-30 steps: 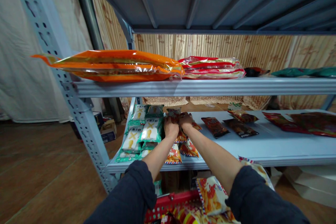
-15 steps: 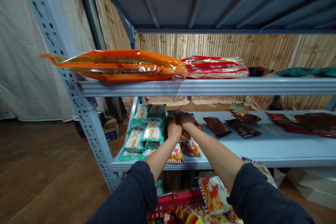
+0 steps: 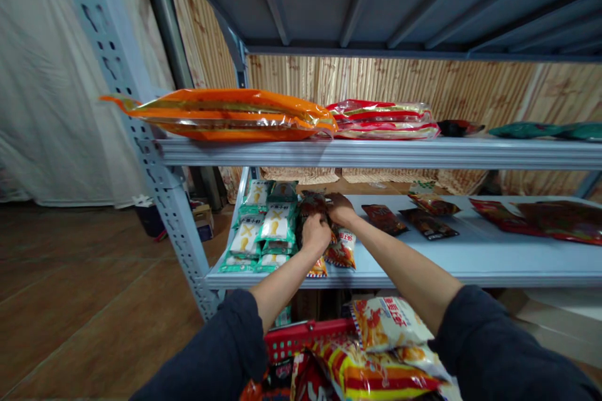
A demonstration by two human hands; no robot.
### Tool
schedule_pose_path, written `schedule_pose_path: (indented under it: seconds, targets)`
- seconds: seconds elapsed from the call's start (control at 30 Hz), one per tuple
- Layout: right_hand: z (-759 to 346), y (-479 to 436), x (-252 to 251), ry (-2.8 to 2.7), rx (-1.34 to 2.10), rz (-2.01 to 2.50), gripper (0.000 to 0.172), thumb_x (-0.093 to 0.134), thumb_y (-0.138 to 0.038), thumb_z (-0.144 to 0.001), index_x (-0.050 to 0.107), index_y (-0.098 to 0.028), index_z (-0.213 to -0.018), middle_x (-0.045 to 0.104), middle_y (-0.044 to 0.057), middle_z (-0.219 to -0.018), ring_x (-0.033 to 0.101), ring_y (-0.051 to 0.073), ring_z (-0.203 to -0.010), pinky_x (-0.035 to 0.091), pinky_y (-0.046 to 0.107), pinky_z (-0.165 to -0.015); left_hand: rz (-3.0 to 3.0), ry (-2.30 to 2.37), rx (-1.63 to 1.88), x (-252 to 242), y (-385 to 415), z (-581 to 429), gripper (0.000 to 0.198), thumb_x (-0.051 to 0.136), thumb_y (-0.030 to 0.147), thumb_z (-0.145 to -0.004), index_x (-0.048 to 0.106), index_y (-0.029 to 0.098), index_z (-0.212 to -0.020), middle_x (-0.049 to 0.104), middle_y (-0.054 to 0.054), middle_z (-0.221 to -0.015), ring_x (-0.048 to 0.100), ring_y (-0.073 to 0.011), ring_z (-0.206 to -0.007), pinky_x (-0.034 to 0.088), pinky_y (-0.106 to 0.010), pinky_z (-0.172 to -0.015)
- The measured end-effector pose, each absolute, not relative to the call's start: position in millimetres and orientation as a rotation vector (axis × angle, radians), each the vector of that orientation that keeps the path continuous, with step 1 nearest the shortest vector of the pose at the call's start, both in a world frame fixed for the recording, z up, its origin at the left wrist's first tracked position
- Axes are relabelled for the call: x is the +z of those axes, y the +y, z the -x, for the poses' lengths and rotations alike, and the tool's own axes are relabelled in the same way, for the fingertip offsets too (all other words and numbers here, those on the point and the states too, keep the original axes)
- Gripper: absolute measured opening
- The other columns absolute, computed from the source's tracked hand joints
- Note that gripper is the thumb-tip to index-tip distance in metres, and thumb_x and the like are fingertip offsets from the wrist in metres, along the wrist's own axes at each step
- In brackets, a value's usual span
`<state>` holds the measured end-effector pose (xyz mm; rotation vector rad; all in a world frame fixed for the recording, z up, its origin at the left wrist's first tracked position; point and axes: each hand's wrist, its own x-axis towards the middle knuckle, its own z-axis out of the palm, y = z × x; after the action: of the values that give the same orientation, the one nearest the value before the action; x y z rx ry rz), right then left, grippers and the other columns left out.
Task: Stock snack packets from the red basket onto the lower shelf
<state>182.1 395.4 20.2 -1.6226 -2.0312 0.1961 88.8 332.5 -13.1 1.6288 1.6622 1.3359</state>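
My left hand (image 3: 316, 231) is closed on the front of a dark red-brown snack bag (image 3: 312, 203) on the lower shelf. From the right, my right hand (image 3: 340, 209) grips the same bag's side, its fingertips partly hidden. Under and beside my hands lie orange-and-white snack bags (image 3: 343, 249) with striped edges, partly covered. Just left of my left hand, green-and-white snack packs (image 3: 276, 223) are stacked in two columns.
Below the shelf, a red basket (image 3: 301, 331) holds several snack bags, with a white-and-orange bag (image 3: 394, 322) on top. Dark flat bags (image 3: 384, 219) lie farther right. Above runs a shelf beam (image 3: 376, 153) bearing an orange bag (image 3: 226, 114); a perforated upright (image 3: 155, 156) stands left.
My left hand has shifted slightly lower on the dark bag, and my right hand has moved a little right and apart from it. The view has tilted, bringing more of the basket into sight.
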Motion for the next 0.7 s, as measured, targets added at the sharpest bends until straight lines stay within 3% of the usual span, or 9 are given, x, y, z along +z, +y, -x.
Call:
schedule_pose_path:
  seconds: [0.17, 0.37, 0.53, 0.7]
  targets:
    - [-198.3, 345.4, 44.1, -2.206, 0.218, 1.580, 0.033, 0.049, -0.010, -0.076, 0.068, -0.017, -0.102, 0.067, 0.008, -0.104, 0.060, 0.022, -0.097, 0.042, 0.025, -0.079, -1.687, 1.542, 1.171, -7.6, 288.1, -87.5, 0.022, 0.050, 0.010, -0.070, 0.069, 0.019, -0.076, 0.068, -0.008, -0.087, 0.059, -0.0218, -0.090, 0.040, -0.033, -0.090]
    - [-220.8, 253.0, 53.9, -2.495, 0.362, 1.368, 0.022, 0.056, -0.012, -0.072, 0.073, -0.020, -0.085, 0.071, 0.001, -0.083, 0.062, 0.017, -0.077, 0.041, 0.021, -0.067, -1.709, 1.268, 0.788, -1.1, 208.5, -66.4, 0.013, 0.055, 0.017, -0.068, 0.068, 0.020, -0.068, 0.066, -0.001, -0.061, 0.058, -0.0157, -0.058, 0.047, -0.026, -0.061]
    - [-232.6, 160.4, 47.5, -2.714, 0.625, 1.063, 0.022, 0.057, -0.010, -0.069, 0.073, -0.022, -0.080, 0.067, -0.003, -0.065, 0.054, 0.010, -0.054, 0.035, 0.019, -0.052, -2.080, 0.968, 0.273, 14.5, 125.7, -37.3, 0.015, 0.058, 0.029, -0.070, 0.070, 0.023, -0.076, 0.068, -0.001, -0.073, 0.059, -0.0173, -0.067, 0.042, -0.025, -0.064]
    - [-239.1, 89.7, 45.3, -2.790, 0.779, 0.904, 0.020, 0.056, -0.017, -0.075, 0.072, -0.023, -0.086, 0.070, -0.001, -0.075, 0.058, 0.011, -0.062, 0.037, 0.019, -0.058, -2.002, 0.969, 0.287, 13.0, 54.3, -8.3, 0.033, 0.072, 0.040, -0.055, 0.069, 0.029, -0.087, 0.069, -0.002, -0.090, 0.062, -0.0228, -0.084, 0.043, -0.027, -0.074]
